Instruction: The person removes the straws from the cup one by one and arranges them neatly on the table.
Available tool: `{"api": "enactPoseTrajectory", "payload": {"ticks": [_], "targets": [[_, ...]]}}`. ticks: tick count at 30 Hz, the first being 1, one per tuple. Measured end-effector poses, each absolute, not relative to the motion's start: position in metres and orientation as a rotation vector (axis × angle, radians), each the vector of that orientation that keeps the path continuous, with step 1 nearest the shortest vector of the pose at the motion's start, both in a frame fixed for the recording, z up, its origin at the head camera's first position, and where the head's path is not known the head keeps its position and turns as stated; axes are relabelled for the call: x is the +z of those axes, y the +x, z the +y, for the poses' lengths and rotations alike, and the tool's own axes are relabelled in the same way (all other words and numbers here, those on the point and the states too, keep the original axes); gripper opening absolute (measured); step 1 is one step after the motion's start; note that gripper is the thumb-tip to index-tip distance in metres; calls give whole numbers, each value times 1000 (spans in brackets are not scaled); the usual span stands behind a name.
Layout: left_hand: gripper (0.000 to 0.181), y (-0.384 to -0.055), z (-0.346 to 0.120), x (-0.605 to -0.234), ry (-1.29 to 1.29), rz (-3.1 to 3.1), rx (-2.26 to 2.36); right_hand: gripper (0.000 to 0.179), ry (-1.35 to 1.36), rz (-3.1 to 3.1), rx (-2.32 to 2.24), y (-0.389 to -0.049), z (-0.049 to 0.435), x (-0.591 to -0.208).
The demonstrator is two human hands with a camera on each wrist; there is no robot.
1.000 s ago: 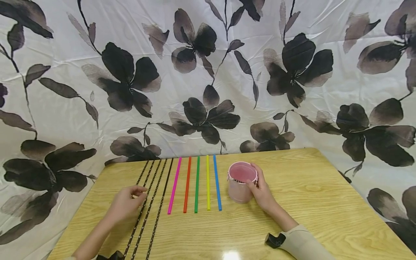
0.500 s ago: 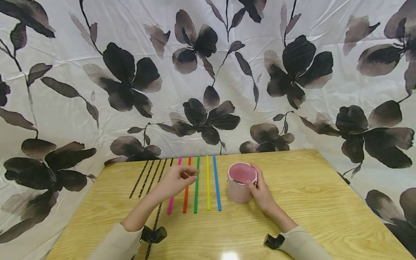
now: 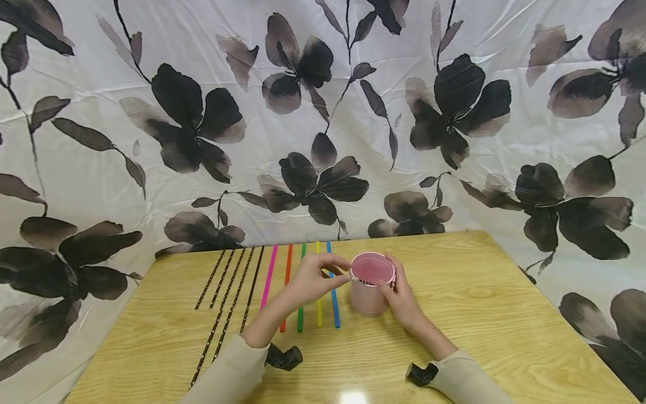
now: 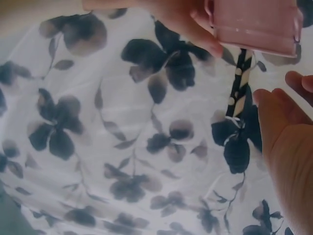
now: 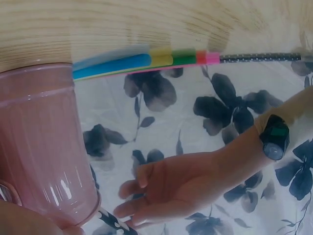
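My right hand [image 3: 404, 300] grips a small pink bucket [image 3: 368, 300] by its right side, thumb over the near rim. Dark patterned drinking straws [image 4: 238, 85] stick out past the bucket's rim; dots and stripes show on them. To the left of the rim hovers my left hand [image 3: 313, 280], thumb and fingers apart with nothing visible between them. In the right wrist view, that left hand [image 5: 171, 188] is near the straw tip [image 5: 115, 223]. Under and beside it lie blue [image 3: 335, 306], yellow [image 3: 319, 314], green [image 3: 300, 320], red [image 3: 287, 266] and pink straws [image 3: 268, 275].
Several black patterned straws [image 3: 209, 280] lie in a row on the left of the wooden table [image 3: 504, 314], some partly behind the left sleeve [image 3: 227, 370]. A white cloth [image 3: 373, 196] with dark flowers hangs behind the table. Each wrist wears a black camera [image 3: 284, 357].
My left hand has moved right, from the black straws across the coloured ones to the bucket's rim. The right hand keeps its grip on the bucket, which stays in place.
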State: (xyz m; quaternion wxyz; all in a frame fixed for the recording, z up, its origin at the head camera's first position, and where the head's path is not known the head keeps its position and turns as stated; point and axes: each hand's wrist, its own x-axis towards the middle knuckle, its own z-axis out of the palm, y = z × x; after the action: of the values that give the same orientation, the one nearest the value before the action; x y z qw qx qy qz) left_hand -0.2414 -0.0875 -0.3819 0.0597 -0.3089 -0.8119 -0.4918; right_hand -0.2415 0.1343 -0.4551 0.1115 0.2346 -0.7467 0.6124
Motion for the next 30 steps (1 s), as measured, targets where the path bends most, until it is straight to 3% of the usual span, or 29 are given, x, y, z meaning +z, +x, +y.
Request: {"api": "enactPoseTrajectory", "payload": {"ticks": [15, 30], "targets": [[12, -230, -63, -379, -1078, -2360, -1555, 56, 684, -2211, 1796, -240, 134, -453], [16, -230, -63, -375, -1001, -2318, -1641, 56, 695, -2202, 1809, -242, 135, -455]]}}
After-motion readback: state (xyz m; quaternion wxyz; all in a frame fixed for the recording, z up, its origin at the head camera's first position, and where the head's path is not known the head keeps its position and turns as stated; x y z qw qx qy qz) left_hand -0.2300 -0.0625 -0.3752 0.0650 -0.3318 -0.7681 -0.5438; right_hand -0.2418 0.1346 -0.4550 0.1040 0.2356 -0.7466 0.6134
